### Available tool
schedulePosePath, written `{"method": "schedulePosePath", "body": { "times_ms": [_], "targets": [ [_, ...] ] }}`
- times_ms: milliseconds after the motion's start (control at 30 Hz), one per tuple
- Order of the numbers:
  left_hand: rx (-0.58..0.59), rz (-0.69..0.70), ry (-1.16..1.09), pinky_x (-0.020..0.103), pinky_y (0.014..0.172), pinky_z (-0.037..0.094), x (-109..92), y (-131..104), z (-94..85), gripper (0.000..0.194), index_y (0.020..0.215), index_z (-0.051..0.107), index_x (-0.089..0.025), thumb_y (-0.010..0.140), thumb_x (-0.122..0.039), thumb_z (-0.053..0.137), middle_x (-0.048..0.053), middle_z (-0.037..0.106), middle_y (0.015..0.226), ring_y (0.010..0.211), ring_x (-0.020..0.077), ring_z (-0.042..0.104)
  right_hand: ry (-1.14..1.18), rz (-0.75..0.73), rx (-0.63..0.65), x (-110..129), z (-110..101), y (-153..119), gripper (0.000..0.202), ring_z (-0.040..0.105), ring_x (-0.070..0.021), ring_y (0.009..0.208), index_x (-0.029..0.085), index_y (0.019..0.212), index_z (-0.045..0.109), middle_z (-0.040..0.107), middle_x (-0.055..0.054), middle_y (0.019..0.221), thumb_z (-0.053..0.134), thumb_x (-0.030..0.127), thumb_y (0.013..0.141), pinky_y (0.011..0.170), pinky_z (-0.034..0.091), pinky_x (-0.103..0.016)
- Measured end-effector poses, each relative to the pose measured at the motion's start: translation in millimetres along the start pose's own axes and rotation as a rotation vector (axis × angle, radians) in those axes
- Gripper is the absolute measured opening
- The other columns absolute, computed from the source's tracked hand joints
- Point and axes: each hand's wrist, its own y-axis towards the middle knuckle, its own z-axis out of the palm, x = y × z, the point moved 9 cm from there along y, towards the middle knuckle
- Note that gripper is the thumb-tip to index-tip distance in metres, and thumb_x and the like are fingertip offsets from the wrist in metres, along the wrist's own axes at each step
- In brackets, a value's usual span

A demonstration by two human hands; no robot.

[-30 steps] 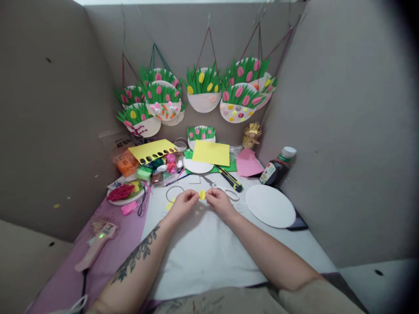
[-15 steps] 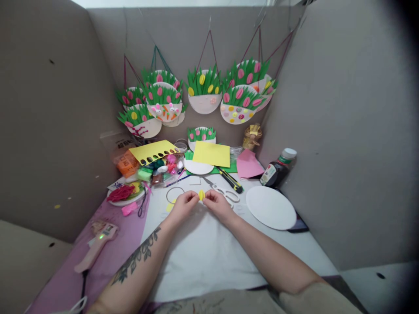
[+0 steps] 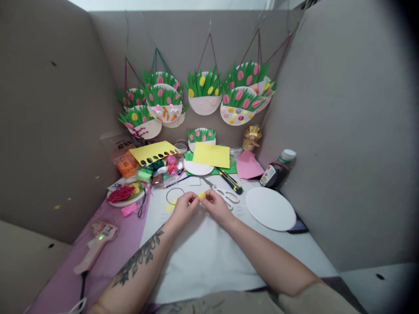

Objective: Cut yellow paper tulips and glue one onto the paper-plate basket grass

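Between my fingertips, over the middle of the white work surface point(image 3: 196, 257), is a small yellow paper piece point(image 3: 202, 196). My left hand point(image 3: 185, 207) pinches at its left side and my right hand point(image 3: 217, 206) grips it from the right; the fingers partly cover it. Close behind my left hand lie a thin ring point(image 3: 167, 195) and more yellow paper pieces point(image 3: 170, 206). White-handled scissors point(image 3: 233, 195) rest just past my right hand, with a yellow-and-black utility knife point(image 3: 232, 181) beyond them.
Decorated half-plate baskets point(image 3: 204, 106) hang along the back wall. A yellow sheet point(image 3: 212, 155), pink paper point(image 3: 248, 165) and bagged clay point(image 3: 144, 175) lie at the back. To the right are a dark bottle point(image 3: 278, 169) and white plate point(image 3: 271, 208); at left, a glue gun point(image 3: 94, 250).
My fingers have shifted slightly on the yellow paper piece, which is tilted more and more covered now. The whole view has moved a little; other things lie as before.
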Motion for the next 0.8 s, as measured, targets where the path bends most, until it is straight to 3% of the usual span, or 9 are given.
{"method": "schedulePosePath", "body": {
  "times_ms": [467,667,800],
  "targets": [
    [0.104,0.005,-0.011,0.025,0.065,0.040,-5,-3,9.5,0.022,0.073,0.060,-0.016,0.079,-0.032,0.047,0.002,0.060,0.071,0.069,0.0153,0.052,0.024,0.074,-0.027,-12,0,0,0.027,0.034,-0.0090,0.051,0.019,0.063,0.046,0.040,0.006,0.054,0.057,0.040,0.074,0.048,0.027,-0.022],
    [0.106,-0.063,-0.081,0.024,0.062,0.040,-1,-2,6.8,0.023,0.073,0.058,-0.016,0.079,-0.034,0.046,0.002,0.059,0.070,0.067,0.0147,0.052,0.142,0.193,-0.024,-17,-2,0,0.033,0.037,-0.0091,0.044,0.018,0.070,0.054,0.048,0.003,0.055,0.045,0.049,0.080,0.040,0.022,-0.021],
    [0.093,-0.054,-0.111,0.024,0.063,0.039,3,0,4.7,0.023,0.074,0.058,-0.016,0.078,-0.035,0.047,0.001,0.058,0.070,0.067,0.0145,0.051,0.122,0.170,-0.046,-12,-8,1,0.022,0.036,-0.0082,0.045,0.018,0.066,0.054,0.045,0.005,0.052,0.054,0.039,0.075,0.042,0.023,-0.021]
  ]
}}
